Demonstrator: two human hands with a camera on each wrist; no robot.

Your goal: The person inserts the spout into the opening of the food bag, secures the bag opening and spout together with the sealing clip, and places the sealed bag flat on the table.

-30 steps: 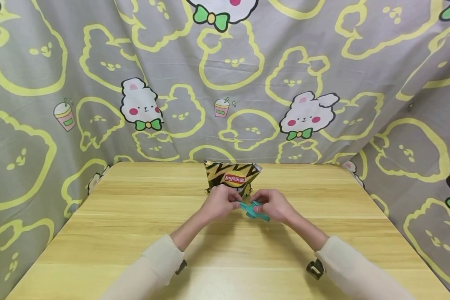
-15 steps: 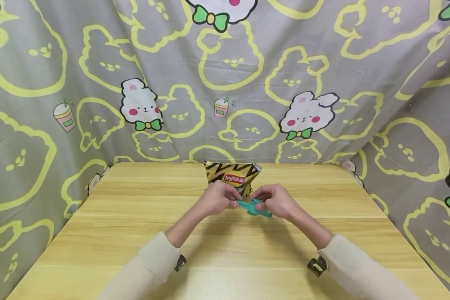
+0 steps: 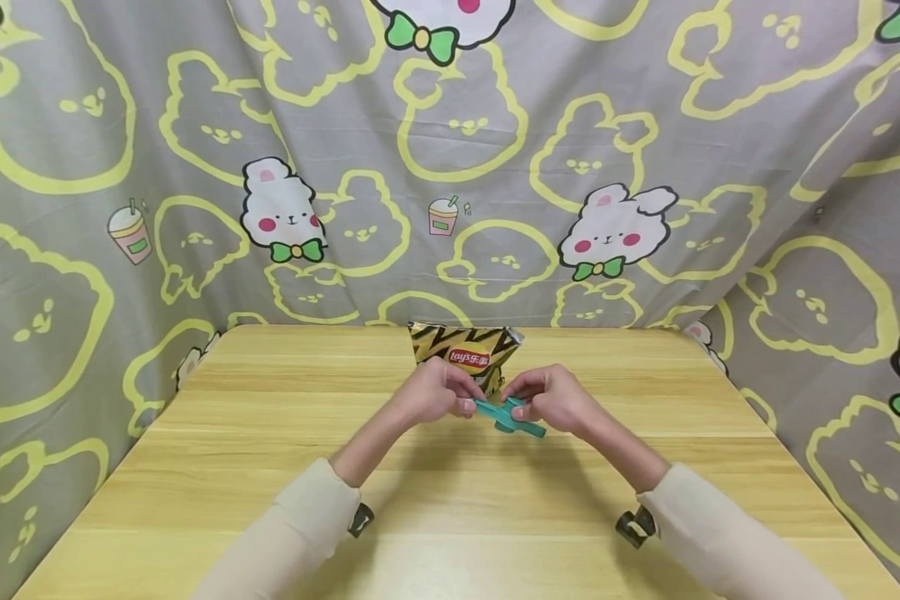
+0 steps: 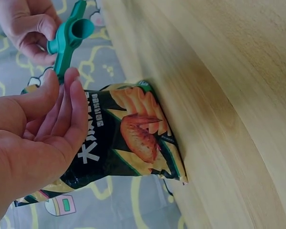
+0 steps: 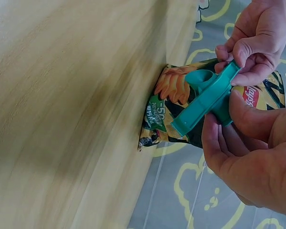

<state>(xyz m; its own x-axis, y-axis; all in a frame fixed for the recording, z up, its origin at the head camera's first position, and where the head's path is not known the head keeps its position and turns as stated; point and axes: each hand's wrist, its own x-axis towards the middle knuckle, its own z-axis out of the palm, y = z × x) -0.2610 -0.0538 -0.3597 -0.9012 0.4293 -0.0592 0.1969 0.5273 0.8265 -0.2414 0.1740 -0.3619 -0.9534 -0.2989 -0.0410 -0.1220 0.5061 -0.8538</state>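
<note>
Between both hands is a teal bag clip (image 3: 504, 415) with a round pouring spout (image 5: 200, 78) at its middle, held above the table. My left hand (image 3: 433, 393) pinches one narrow end of the clip between thumb and fingertips. My right hand (image 3: 561, 402) grips the round part at the clip's middle with thumb and fingers; its other end (image 5: 183, 123) sticks out free. Just behind the hands a black-and-gold Lay's chip bag (image 3: 457, 337) stands upright, its lower part partly hidden by the hands in the head view. A chicken wing picture (image 4: 140, 138) shows on the bag.
The wooden table (image 3: 270, 450) reaches back to a grey curtain (image 3: 375, 125) printed with rabbits and yellow outlines, which also hangs at both sides. A dark wrist camera (image 3: 635, 527) is strapped under the right sleeve, another dark camera (image 3: 361, 521) under the left.
Both hands have risen slightly with the clip, and its free end has shifted a little right. Their grips look the same, and the chip bag stays put.
</note>
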